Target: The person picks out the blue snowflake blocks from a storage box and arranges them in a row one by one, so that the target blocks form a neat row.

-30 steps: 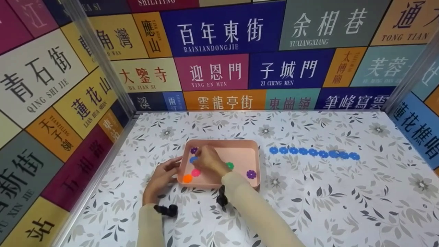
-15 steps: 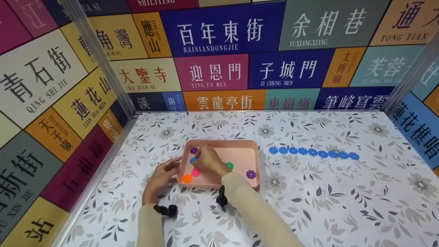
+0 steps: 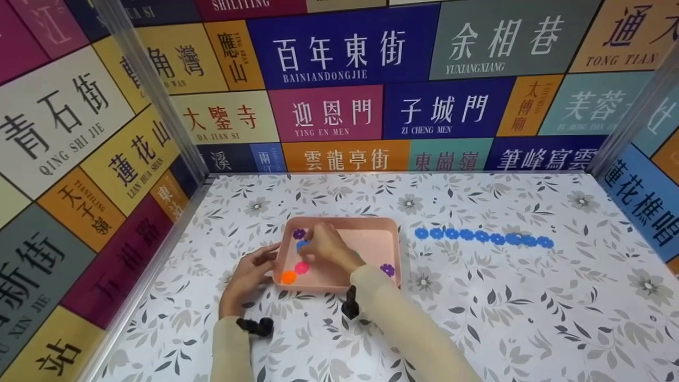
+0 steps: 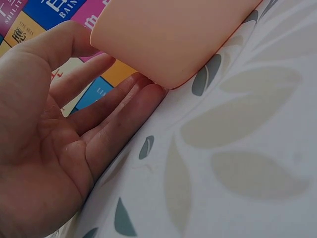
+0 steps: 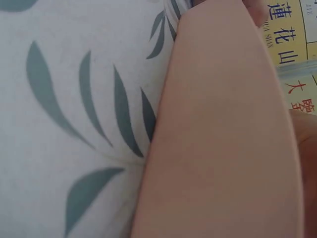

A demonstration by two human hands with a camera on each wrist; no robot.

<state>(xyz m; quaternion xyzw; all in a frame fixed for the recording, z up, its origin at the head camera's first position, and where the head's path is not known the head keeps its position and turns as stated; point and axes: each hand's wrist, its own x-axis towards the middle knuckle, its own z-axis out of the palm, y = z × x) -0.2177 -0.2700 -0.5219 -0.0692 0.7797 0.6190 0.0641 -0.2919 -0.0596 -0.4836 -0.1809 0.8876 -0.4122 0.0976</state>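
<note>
A shallow pink tray [image 3: 374, 244] stands on the table with several small plastic flower-shaped pieces inside. My right hand [image 3: 330, 248] reaches over its left half and pinches a blue flower-shaped piece [image 3: 302, 244]. Around it lie a purple flower piece [image 3: 299, 233], a pink piece [image 3: 301, 267] and an orange piece [image 3: 288, 277]; another purple flower piece [image 3: 387, 270] lies at the right end. My left hand [image 3: 252, 273] is at the tray's left side. In the left wrist view, its loosely extended fingers [image 4: 124, 109] touch the tray's outer corner. The right wrist view shows mostly the tray's outer wall [image 5: 218, 129].
To the tray's right, a row of blue flower pieces [image 3: 481, 236] lies on the leaf-patterned tablecloth [image 3: 504, 313]. Walls with colourful street-name panels [image 3: 339, 53] enclose the table at the back and sides.
My right hand and forearm have shifted slightly right, and the green piece in the tray is now hidden behind them. The left hand stays at the tray's side.
</note>
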